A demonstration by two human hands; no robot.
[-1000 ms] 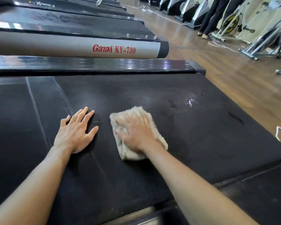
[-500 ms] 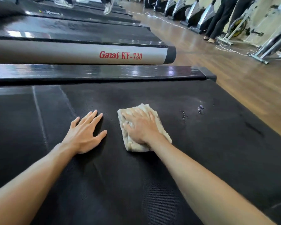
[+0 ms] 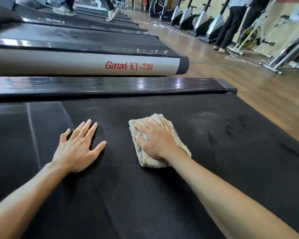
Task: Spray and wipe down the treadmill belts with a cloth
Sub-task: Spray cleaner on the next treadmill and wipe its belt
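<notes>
**Sam:** What do you see on the left side?

**Me:** I see my left hand point(image 3: 78, 147) in the lower left of the middle. It lies flat on the black treadmill belt point(image 3: 223, 163). The fingers are straight and spread out. It holds nothing. A thin pale line point(image 3: 34, 135) runs across the belt near the left edge.

**Sam:** And higher up?

**Me:** In the upper left there are more treadmills, side by side. One has a grey side rail point(image 3: 76, 63) with red letters, "Ganas KY-730". Just below it is a shiny black rail point(image 3: 110, 86), at the far edge of my belt. At the very top, feet in sneakers point(image 3: 111, 14) are on a far treadmill.

**Sam:** Where is the cloth?

**Me:** The cloth point(image 3: 183, 145) is in the middle of the frame, on the belt, well apart from my left hand. It is pale and fluffy and folded up. My right hand point(image 3: 155, 140) presses down on it with flat fingers. It does not curl round the cloth.

**Sam:** What is to the right?

**Me:** Dark wet marks point(image 3: 212, 138) sit on the belt. Past the belt is a wooden floor point(image 3: 266, 100). In the upper right, exercise bikes point(image 3: 212, 26) stand in a row, and two people point(image 3: 231, 25) stand beside them.
</notes>
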